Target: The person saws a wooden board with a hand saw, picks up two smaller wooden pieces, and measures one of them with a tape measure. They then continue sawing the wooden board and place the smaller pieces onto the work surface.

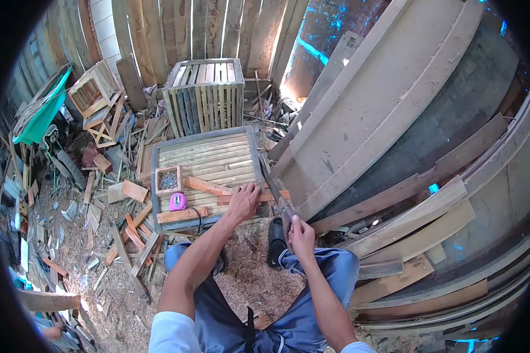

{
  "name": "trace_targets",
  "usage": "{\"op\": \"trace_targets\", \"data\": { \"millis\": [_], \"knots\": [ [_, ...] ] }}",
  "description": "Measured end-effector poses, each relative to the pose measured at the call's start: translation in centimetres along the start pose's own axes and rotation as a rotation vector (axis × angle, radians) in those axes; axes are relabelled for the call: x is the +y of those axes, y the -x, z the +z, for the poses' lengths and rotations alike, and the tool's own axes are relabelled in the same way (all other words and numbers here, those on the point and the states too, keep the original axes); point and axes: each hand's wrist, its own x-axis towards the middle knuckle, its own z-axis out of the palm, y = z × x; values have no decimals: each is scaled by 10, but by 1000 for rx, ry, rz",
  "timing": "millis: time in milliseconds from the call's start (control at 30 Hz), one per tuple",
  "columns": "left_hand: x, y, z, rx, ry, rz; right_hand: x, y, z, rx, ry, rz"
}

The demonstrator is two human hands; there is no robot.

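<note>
My left hand (245,202) presses down on a short reddish wood piece (224,200) near the right front of the slatted bench (206,154). In my right hand (301,238) is the handle of a long dark tool (282,206), seemingly a saw, which slants up past the bench's right edge by the wood's end. Another wood strip (201,185) lies at an angle left of my left hand. A pink tape measure (178,202) rests on the bench, between a small wooden box (168,180) of small metal bits and a wood block (182,215).
Behind the bench stands a slatted crate (205,97). Large boards (371,106) lean on the right. Wood scraps (134,191) and sawdust cover the ground at left. Another person's hand (54,331) shows at the lower left, near a beam (48,300).
</note>
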Motion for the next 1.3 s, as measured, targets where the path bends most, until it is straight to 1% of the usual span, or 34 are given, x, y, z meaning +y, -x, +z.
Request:
{"op": "trace_targets", "data": {
  "millis": [67,167,267,300,333,400,433,533,633,767,867,900,1000,1100,1200,1300],
  "knots": [
    [-3,-1,5,-16,32,-40,2,2,0,3,23,28],
    [0,2,7,-35,77,-91,28,-3,-2,-43,176,2],
    [-2,6,12,-20,137,-91,37,3,4,127,296,-191],
    [-3,6,12,-6,155,-83,38,7,5,115,89,-102],
    [-4,6,12,9,173,-74,39,10,4,124,35,-76],
    [-6,7,11,8,209,-143,41,16,3,141,-70,-23],
    [-7,7,11,8,226,-179,42,18,4,160,-72,-32],
    [-6,8,5,4,271,-186,45,17,1,150,-140,30],
    [2,10,-1,54,230,-153,43,18,3,147,-108,39],
    [0,-7,-11,252,147,-31,40,20,8,129,-69,46],
    [0,-6,-24,48,67,76,43,20,12,129,-81,36],
    [3,-7,-20,-39,33,68,42,20,11,141,-36,27],
    [0,-13,-10,-241,136,10,41,19,14,192,-54,-24],
    [1,-6,-6,-91,210,7,43,18,11,167,-146,38],
    [1,-6,-8,-60,161,32,43,22,5,126,-142,76],
    [5,-9,-6,74,209,-4,44,22,7,131,-104,46]
  ]
}}
